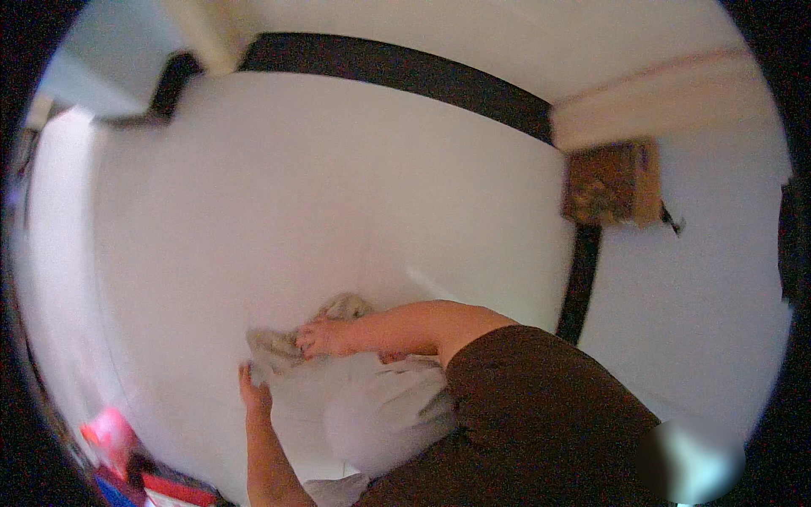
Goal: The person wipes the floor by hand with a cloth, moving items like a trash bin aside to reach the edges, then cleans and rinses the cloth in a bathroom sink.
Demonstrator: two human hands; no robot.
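Note:
My right hand [326, 338] reaches in from the right with its fingers closed on a crumpled grey-beige cloth [274, 345]. Part of the cloth [350, 307] bunches up above the wrist. My left hand [255, 386] is raised at the cloth's lower left end; blur hides whether its fingers pinch the edge. Both hands are over a broad pale, smooth surface [253, 190]. Pale grey folded fabric [399, 412] lies between the forearms, against the dark brown clothing on my body.
A dark band [393, 63] edges the pale surface at the top and right. An open brown box [646, 184] with unclear contents stands at the right edge. Pink [111, 434] and red [177, 490] objects, blurred, are at the lower left. A pale post [212, 38] rises at the top left.

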